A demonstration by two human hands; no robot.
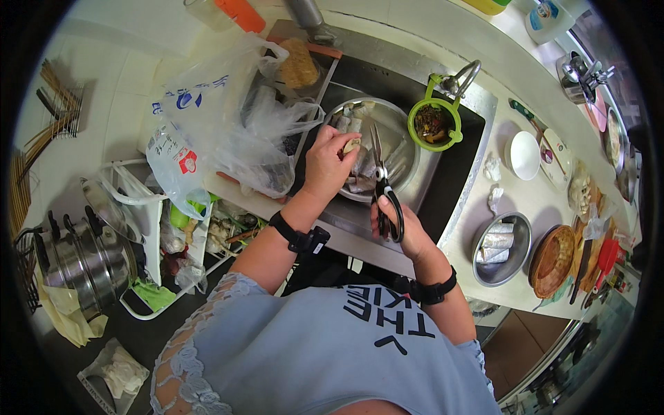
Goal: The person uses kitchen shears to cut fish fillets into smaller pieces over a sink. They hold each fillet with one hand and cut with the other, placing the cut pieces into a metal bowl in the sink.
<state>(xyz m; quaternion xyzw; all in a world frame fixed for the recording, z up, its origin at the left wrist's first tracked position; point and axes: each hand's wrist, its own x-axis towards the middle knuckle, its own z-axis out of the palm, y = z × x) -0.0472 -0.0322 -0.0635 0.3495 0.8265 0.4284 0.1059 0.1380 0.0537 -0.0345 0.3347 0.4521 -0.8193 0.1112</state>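
Over the sink, my left hand (pixel 328 160) pinches a small piece of fish (pixel 351 145) between thumb and fingers. My right hand (pixel 402 223) grips black-handled kitchen scissors (pixel 383 181), whose blades stand slightly apart and point away from me. Beneath both hands sits a round metal basin (pixel 412 161) with silvery cut fish pieces (pixel 369 167) and some liquid; part of it is hidden by my left hand and the scissors. On the counter to the right, a smaller metal bowl (pixel 502 277) holds several silvery fish sections (pixel 498 241).
A green-rimmed strainer (pixel 456 136) with food scraps hangs by the faucet (pixel 469 78). Plastic bags (pixel 223 114) crowd the sink's left side. A white bowl (pixel 522 155), a plate (pixel 557 166) and wicker baskets (pixel 554 259) stand right. A vegetable rack (pixel 137 199) is at lower left.
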